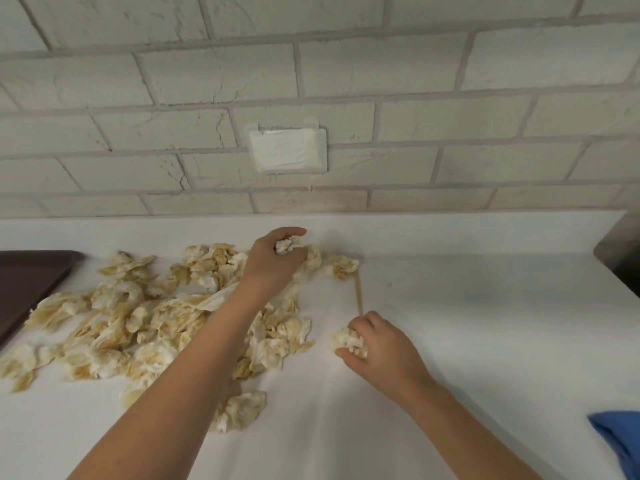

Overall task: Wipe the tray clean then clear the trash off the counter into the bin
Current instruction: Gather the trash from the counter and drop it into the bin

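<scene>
Two tissue wads (349,342) fill our clenched fists, left hand (273,261) far, right hand (381,341) near; the loose tissue pile (138,323) sprawls leftward, under our left forearm (207,341).

Just the background: brick wall plus bits at the edges

The wall (415,81) is pale painted brick with grey mortar lines. A white rectangular cover plate (287,150) sits near its middle and looks wrapped or taped over. A dark object (620,247) pokes in at the far right, too cut off to identify. Blue fabric (620,441) fills the bottom right corner.
</scene>
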